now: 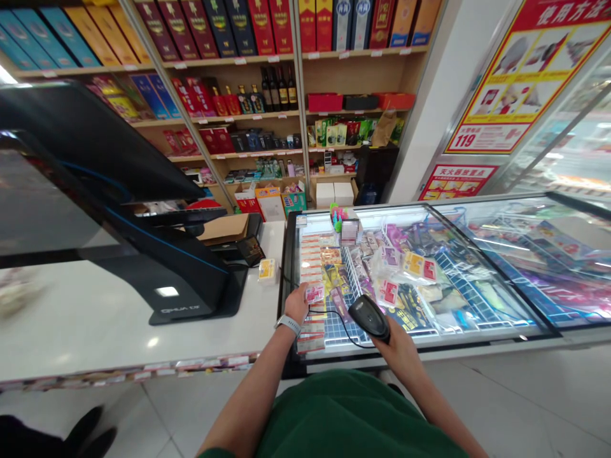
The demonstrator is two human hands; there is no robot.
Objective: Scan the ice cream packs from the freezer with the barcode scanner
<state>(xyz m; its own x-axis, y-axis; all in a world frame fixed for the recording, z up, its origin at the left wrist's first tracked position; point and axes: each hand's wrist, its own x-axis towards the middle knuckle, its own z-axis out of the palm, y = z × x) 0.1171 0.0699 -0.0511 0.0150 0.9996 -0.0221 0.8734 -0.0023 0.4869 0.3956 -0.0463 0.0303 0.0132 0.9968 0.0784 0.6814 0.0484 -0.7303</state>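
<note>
My left hand (296,305), with a watch on its wrist, is closed on a small clear pack with a pink-red label (314,293) above the left end of the glass-topped freezer (429,338). In my right hand (399,343) is a black barcode scanner (370,317), its head pointing up and left; a black cable loops from it toward the left. On the freezer glass lies a clear plastic bag (403,277) with yellow-labelled and red-labelled packs. A similar pack with a yellow label (267,270) sits on the white counter (191,346), left of my left hand.
A large black checkout terminal (191,280) stands on the counter at left, with an open cardboard box (224,230) behind it. Colourful toys (338,216) sit at the freezer's back edge. Shelves of boxes and bottles (279,89) line the wall. Dark shoes (90,432) show at lower left.
</note>
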